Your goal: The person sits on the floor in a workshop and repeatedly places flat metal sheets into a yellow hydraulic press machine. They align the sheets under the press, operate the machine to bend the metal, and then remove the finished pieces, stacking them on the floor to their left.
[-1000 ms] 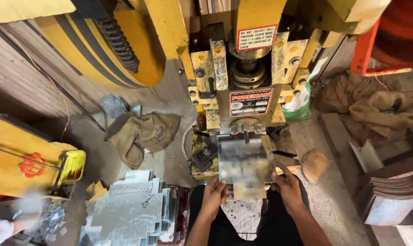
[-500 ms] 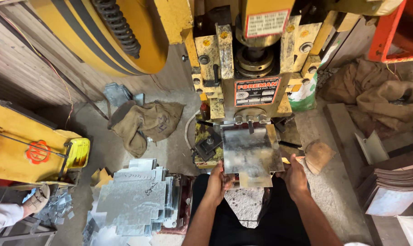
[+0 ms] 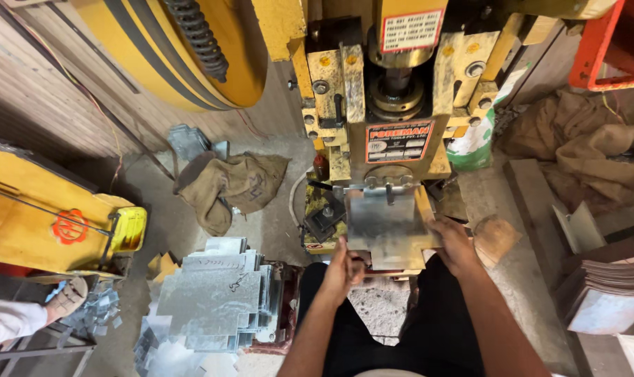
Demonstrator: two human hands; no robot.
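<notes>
Both hands, left hand and right hand, grip a metal sheet under the yellow press at frame centre

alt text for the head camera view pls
Seen from above, a person's left hand and right hand hold a flat metal sheet under a yellow press machine. More cut sheets are stacked to the left.

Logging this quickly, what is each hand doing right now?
Left hand: closed on the near left edge of the metal sheet.
Right hand: gripping the sheet's right edge.
</notes>
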